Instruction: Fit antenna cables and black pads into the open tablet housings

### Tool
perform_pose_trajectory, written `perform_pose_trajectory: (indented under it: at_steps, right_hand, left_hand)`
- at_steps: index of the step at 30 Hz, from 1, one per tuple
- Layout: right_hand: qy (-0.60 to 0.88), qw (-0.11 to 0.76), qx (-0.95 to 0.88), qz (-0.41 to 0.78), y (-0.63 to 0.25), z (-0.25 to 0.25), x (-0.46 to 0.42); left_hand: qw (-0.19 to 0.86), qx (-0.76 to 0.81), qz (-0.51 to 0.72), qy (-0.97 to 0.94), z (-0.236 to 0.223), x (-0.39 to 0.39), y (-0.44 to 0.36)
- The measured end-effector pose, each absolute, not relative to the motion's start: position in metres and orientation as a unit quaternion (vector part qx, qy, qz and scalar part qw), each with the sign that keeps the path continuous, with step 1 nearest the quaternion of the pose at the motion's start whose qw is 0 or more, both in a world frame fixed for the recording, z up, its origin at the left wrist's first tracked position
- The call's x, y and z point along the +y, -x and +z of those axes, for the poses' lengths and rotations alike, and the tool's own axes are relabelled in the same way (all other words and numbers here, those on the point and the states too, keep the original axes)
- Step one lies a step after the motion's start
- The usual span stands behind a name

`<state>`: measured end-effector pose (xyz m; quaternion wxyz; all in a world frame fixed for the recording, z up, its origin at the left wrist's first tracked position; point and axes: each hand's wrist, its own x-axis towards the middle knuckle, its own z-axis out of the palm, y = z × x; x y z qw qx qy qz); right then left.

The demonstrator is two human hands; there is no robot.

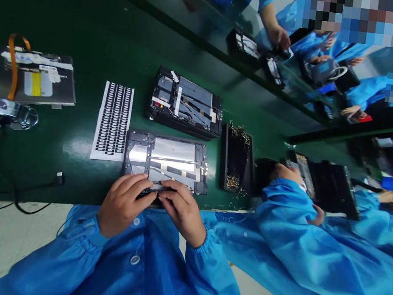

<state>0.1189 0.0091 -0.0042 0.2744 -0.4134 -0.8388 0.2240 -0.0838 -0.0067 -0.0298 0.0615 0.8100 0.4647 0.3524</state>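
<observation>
An opened tablet (pixel 175 150) lies on the green bench before me, its silvery inner plates and dark flat cables facing up. My left hand (pixel 123 203) is closed on its near edge, fingertips on the rim and thumb below. Close beside it, my right hand (pixel 185 212) pinches the same edge, with the fingertips of both hands nearly meeting. Whatever small part may lie between the fingertips is hidden. Just behind the tablet sits a stack of similar opened tablets (pixel 187 104). A white sheet of black stickers (pixel 114 121) lies to its left.
Right of the tablet is a black tray (pixel 222 162) with small brass-coloured screws, some spilled outside. At left are a panel with an orange ribbon cable (pixel 13 70), a metal device (pixel 12 114) and a cable plug (pixel 59 178). A co-worker's sleeve (pixel 291 215) is close at right; a raised shelf (pixel 194 38) runs behind.
</observation>
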Motion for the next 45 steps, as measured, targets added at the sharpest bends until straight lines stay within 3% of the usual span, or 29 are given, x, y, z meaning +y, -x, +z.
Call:
perform_pose_trajectory:
  at_steps: [5,29,41,45]
  right_hand:
    - [0.446,0.329,-0.792,0.255,-0.129,-0.014,0.003]
    - [0.456,0.327,-0.801,0.207,-0.123,-0.019,0.002]
    - [0.362,0.317,-0.875,0.048,-0.126,-0.044,-0.009]
    - [0.353,0.295,-0.888,0.004,-0.122,-0.032,-0.01]
  left_hand:
    - [0.099,0.498,0.352,-0.787,-0.023,-0.004,0.078]
    - [0.064,0.497,0.364,-0.785,-0.029,-0.005,0.075]
    - [0.074,0.508,0.384,-0.768,-0.033,-0.012,0.072]
    - [0.085,0.511,0.383,-0.765,-0.024,-0.017,0.08]
